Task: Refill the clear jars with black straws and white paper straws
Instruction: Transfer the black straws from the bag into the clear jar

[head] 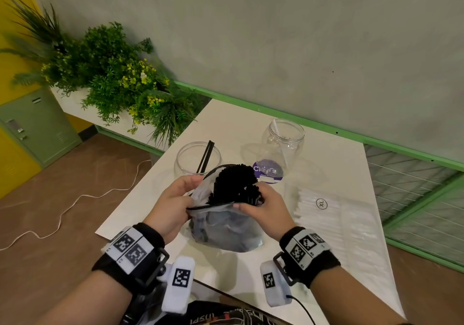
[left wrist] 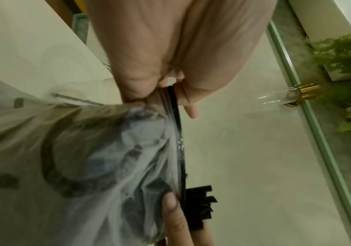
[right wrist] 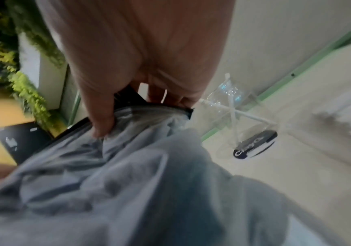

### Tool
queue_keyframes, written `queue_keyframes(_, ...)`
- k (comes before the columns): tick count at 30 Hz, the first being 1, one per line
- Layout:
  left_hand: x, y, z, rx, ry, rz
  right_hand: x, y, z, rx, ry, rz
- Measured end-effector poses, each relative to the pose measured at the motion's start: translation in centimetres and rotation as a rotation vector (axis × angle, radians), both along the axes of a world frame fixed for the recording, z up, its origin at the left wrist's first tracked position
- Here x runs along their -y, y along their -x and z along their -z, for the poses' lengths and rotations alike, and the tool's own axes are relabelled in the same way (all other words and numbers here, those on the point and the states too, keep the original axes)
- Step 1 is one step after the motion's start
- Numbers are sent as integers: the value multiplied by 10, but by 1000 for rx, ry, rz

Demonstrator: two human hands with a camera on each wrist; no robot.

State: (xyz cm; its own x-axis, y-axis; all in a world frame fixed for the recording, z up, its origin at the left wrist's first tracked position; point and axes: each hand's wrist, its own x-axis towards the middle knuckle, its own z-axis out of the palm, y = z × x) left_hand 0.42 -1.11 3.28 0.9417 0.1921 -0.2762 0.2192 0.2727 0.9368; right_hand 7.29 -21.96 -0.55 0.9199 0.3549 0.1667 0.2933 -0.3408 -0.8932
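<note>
A clear plastic bag [head: 226,226] full of black straws [head: 233,184] stands on the white table [head: 326,149]. My left hand [head: 173,201] pinches the left side of the bag's black-edged mouth [left wrist: 175,106]. My right hand [head: 263,206] grips the right side, thumb on the near edge, fingers among the straw ends [left wrist: 200,206]. Beyond the bag stands a clear jar [head: 198,159] with two black straws [head: 206,157]. Farther right, a second clear jar [head: 285,139] holds a white paper straw [right wrist: 233,123]. A pack of white straws [head: 334,214] lies at the right.
A round purple-and-white lid [head: 268,171] lies between the jars. Plants [head: 113,78] in a white planter stand left of the table. A green rail [head: 326,126] runs along the grey wall. A white cable [head: 75,199] trails over the floor at left.
</note>
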Motion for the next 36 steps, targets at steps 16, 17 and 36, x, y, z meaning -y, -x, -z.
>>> queue_keyframes(16, -17, 5, 8, 6, -464, 513, -12, 32, 19, 718, 734, -203)
queue_keyframes(17, -18, 5, 11, 24, -481, 457, -13, 29, 19, 713, 727, -183)
queue_keyframes(36, -8, 13, 25, 213, -602, 257, -2, 40, 33, 577, 545, -305)
